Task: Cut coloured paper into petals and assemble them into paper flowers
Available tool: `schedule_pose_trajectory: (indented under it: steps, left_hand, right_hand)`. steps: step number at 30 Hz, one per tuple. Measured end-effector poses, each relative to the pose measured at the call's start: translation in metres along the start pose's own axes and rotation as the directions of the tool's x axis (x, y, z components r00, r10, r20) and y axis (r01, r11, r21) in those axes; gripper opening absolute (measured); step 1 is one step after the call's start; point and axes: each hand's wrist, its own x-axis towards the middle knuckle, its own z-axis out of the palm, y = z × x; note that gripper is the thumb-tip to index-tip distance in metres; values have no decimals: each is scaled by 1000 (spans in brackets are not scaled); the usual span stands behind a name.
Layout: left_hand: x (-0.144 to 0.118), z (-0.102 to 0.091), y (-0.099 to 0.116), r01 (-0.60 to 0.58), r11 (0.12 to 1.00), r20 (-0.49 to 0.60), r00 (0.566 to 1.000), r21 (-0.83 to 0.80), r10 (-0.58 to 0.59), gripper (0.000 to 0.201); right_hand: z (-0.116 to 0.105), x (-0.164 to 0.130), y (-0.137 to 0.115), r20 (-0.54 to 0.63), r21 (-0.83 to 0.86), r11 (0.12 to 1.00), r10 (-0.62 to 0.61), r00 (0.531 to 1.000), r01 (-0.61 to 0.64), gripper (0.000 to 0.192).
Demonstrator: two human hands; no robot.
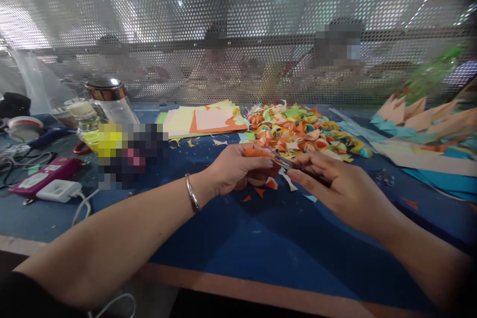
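Observation:
My left hand (236, 166), with a silver bangle at its wrist, pinches a piece of orange paper (256, 152) above the table. Facing it, my right hand (331, 179) is closed on scissors (285, 163), whose metal blades point left at the paper. Fingers hide most of the scissors' handles. Below the hands lie orange paper scraps (260, 192) and a white offcut (289, 181). Just behind them rises a heap of small folded, cut paper pieces (298, 129) in orange, yellow, green and pink.
Stacked coloured paper sheets (216, 119) lie behind my left hand. At left stand a lidded clear bottle (112, 102), a purple power strip (48, 179) and a white charger (59, 190) with cables. Folded paper (421, 114) lies at right. A perforated metal screen (242, 69) closes off the back.

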Motion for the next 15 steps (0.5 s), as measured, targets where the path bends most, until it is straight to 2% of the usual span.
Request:
schedule_pose_trajectory:
  steps: [7,12,15]
  left_hand:
    - [1,-1,-2,28,1000,19,999,9,-28,2]
    - [2,-3,-4,21,1000,34,999,12,-21,8]
    - [1,-2,-4,24,1000,25,999,16,-25,5]
  right_hand:
    - [-2,-1,-1,2,-20,1000,-3,1000,3,40]
    - [-2,-1,-1,24,-4,1000,-3,1000,3,40]
    - [-2,-1,0,30,-6,1000,0,1000,0,40]
